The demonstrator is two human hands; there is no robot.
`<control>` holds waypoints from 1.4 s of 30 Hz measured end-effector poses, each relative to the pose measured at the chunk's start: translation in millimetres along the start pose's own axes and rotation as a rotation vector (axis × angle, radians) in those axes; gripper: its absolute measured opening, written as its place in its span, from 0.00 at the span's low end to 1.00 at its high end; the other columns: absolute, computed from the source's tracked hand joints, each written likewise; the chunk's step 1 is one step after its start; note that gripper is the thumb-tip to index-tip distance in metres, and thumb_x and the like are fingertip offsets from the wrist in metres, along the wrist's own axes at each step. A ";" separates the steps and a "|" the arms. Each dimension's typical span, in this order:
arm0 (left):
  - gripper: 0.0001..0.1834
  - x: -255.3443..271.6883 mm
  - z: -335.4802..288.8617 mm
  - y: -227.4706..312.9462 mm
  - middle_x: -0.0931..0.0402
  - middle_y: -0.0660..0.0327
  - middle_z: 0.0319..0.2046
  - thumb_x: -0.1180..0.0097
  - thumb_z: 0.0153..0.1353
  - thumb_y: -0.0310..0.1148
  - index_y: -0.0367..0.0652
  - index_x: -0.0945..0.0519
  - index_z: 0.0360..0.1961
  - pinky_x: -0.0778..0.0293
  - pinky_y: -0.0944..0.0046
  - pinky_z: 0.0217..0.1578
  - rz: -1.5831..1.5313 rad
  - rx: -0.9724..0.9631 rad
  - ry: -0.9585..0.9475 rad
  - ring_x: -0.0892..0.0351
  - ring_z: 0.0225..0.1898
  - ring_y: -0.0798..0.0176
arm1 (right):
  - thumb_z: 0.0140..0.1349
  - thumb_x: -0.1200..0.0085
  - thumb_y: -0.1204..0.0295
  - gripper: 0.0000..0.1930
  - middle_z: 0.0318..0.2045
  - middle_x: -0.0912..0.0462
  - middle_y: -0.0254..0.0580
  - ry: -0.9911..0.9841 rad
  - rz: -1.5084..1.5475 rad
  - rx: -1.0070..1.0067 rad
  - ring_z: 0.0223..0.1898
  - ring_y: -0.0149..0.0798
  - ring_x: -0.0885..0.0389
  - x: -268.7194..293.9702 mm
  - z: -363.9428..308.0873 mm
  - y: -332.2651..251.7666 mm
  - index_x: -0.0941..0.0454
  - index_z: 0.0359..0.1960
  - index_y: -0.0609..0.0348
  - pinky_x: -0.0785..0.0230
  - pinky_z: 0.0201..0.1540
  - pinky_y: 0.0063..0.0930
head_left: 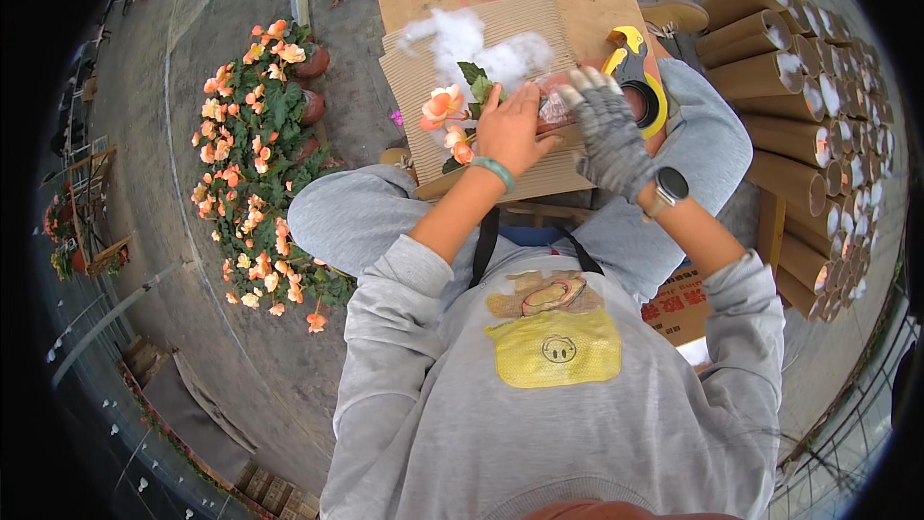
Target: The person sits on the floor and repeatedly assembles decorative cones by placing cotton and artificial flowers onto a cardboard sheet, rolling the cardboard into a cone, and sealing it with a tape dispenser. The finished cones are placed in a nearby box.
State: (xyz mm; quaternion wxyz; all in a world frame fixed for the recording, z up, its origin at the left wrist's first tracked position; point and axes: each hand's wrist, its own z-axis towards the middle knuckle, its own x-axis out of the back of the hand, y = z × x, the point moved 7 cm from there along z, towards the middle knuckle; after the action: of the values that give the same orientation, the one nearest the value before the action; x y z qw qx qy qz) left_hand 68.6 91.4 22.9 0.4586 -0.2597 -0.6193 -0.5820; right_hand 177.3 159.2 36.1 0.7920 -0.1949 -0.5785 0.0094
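The table (592,0) bore a sheet of corrugated cardboard (406,82), and on that the plant (474,84) lay on its side, flowers toward the left, base toward the right. White wadding (457,39) sat loose just beyond it, likely feather-light and quick to shift. The tape dispenser (632,65) lay beside the right hand.

The right hand (611,125), in a grey fingerless glove, reached over the base's right end; whether its fingers were clamped could not be told. The left hand (512,130), bare, rested palm down where stems met base, fingers side by side and thumb spread; its grip underneath was hidden.

Between them showed the base, seemingly a pot (555,111) in clear film. It was probably the heaviest and firmest part, a little slippery under the film, and the best place to take hold, from both sides. The stems would likely snap if bent. The flowers (443,106), soft and easily bruised, were best left untouched.
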 end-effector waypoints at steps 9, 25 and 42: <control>0.22 8.5 5.4 -15.1 0.22 0.47 0.38 0.59 0.60 0.49 0.45 0.18 0.36 0.35 0.48 0.51 0.384 -0.034 -0.610 0.23 0.45 0.52 | 0.40 0.43 0.73 0.32 0.51 0.27 0.45 -0.243 -0.069 0.045 0.55 0.44 0.31 -22.6 4.5 -16.5 0.32 0.54 0.57 0.57 0.67 0.47; 0.33 19.4 84.9 -163.7 0.28 0.39 0.48 0.49 0.57 0.54 0.36 0.30 0.53 0.31 0.54 0.48 -0.013 0.639 -0.015 0.27 0.46 0.40 | 0.42 0.40 0.65 0.23 0.37 0.25 0.41 -0.234 -0.203 -0.081 0.43 0.44 0.27 -26.7 86.6 18.2 0.25 0.44 0.53 0.37 0.48 0.39; 0.33 -3.9 40.2 -79.1 0.24 0.46 0.42 0.59 0.61 0.56 0.38 0.30 0.55 0.34 0.51 0.48 -0.268 -0.083 -0.530 0.27 0.44 0.44 | 0.51 0.44 0.52 0.27 0.46 0.26 0.52 0.136 -0.106 -0.199 0.52 0.49 0.28 -3.4 35.5 -27.8 0.30 0.44 0.62 0.47 0.63 0.47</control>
State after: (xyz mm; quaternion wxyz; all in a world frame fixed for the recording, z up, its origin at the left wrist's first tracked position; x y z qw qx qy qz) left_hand -8.0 115.9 -14.8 0.1891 -0.3370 -0.7220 -0.5739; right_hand 137.6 143.3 50.9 0.8056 -0.2418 -0.5310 -0.1031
